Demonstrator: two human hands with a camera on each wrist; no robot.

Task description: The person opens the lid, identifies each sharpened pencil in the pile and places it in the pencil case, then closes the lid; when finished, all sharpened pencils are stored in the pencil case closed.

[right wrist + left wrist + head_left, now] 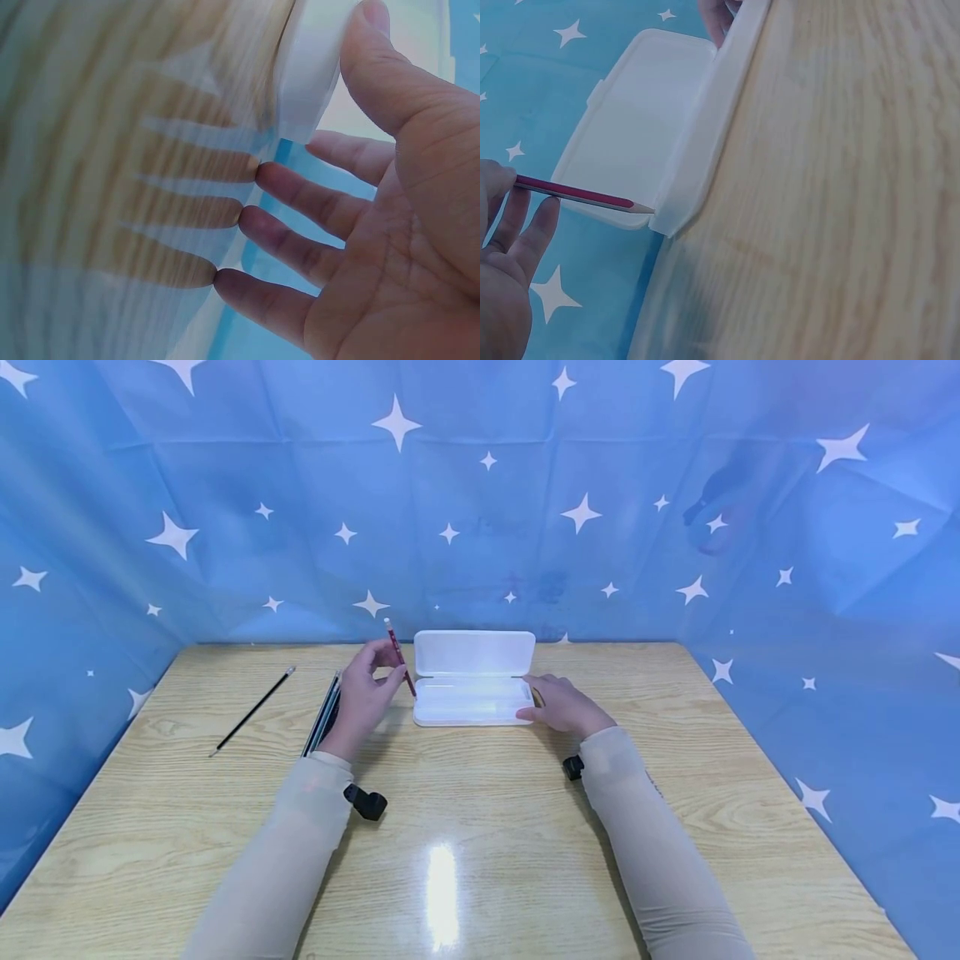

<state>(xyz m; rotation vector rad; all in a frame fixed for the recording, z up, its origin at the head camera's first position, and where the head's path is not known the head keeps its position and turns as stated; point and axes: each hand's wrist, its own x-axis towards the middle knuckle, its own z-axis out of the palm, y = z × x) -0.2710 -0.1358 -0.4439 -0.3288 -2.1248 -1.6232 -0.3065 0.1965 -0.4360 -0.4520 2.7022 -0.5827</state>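
My left hand (367,689) pinches a red pencil (577,193) between thumb and fingers. The pencil slants, with its white eraser end up and its sharpened point down by the left end of a white pencil case (465,722). That case lies with its lid (474,653) raised at the back. At the opposite end, my right hand (562,703) holds the case, its thumb at the front rim and its index finger at the back corner. In the right wrist view the other fingers (300,240) reach down, tips on the tabletop.
Several dark pencils (322,717) lie together beside my left wrist, partly hidden by it. Farther left, a single black pencil (252,712) lies slantwise on the wood-grain table (510,827). A blue curtain (480,485) with white stars hangs behind the table and along its sides.
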